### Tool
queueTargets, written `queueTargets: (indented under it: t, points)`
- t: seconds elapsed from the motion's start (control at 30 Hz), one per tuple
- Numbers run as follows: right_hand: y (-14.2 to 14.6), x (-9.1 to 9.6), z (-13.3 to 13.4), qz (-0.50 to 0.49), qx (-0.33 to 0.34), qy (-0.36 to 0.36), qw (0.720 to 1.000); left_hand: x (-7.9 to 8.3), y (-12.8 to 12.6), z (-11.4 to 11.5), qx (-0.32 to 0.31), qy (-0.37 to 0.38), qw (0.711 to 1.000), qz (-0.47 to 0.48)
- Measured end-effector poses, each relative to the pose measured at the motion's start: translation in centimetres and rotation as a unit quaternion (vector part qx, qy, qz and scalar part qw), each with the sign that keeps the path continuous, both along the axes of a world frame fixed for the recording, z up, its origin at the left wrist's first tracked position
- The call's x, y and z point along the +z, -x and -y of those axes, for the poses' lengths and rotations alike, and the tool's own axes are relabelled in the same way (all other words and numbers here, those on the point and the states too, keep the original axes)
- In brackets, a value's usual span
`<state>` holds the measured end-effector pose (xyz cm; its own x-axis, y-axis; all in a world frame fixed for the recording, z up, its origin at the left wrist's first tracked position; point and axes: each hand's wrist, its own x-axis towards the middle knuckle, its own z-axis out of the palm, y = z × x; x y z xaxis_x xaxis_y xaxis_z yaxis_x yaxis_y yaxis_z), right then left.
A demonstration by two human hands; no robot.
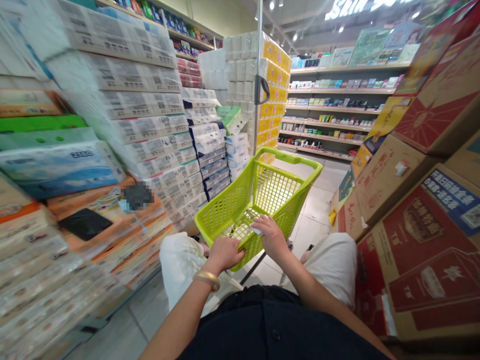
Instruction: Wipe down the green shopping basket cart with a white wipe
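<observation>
A lime-green shopping basket (221,212) with perforated walls stands in front of my knees on a wheeled frame. My left hand (225,254), with a gold bangle at the wrist, is closed over the near rim of the basket. Beside it, my right hand (270,235) reaches over the same near side, thumb and fingers bent around a small white piece (257,230). Its kind is too small to make out. The inside of the basket is partly hidden by my hands.
Wrapped paper packs (150,105) are stacked high on the left. A dark flat device (85,223) lies on orange packs there. Red and brown cartons (423,240) rise close on the right. Stocked shelves (333,92) stand at the back, beyond a tiled floor (318,200).
</observation>
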<state>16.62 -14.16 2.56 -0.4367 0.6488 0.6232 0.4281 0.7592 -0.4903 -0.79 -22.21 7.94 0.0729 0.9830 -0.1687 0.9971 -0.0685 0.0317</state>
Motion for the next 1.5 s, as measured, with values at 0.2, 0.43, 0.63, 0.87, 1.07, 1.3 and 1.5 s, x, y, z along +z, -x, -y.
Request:
queueTargets:
  t: [0.2,0.43,0.63,0.87,1.07,1.3,1.5]
  points:
    - [0.3,-0.4,0.5,0.017,0.068,-0.026,0.997,-0.1,0.1,0.0,0.004,-0.002,1.0,-0.001]
    - [-0.8,0.0,-0.2,-0.001,-0.005,-0.005,1.0,0.0,-0.1,0.0,0.003,-0.002,1.0,0.004]
    - [0.2,-0.3,1.1,0.029,0.066,-0.024,0.997,-0.1,0.0,0.1,0.004,-0.005,1.0,0.008]
    - [-0.9,0.0,0.0,-0.004,-0.027,-0.008,1.0,0.0,-0.2,0.1,0.002,-0.004,1.0,0.008]
    - [-0.3,-0.4,0.9,0.018,0.063,-0.012,0.998,0.1,-0.1,0.2,0.002,-0.003,1.0,0.011]
    - [-1.3,0.0,-0.4,-0.027,-0.019,0.017,0.999,0.1,-0.2,0.1,0.003,-0.001,1.0,0.008]
    - [0.0,-0.4,0.8,0.01,0.051,-0.01,0.999,0.1,-0.1,0.2,-0.001,-0.002,1.0,0.007]
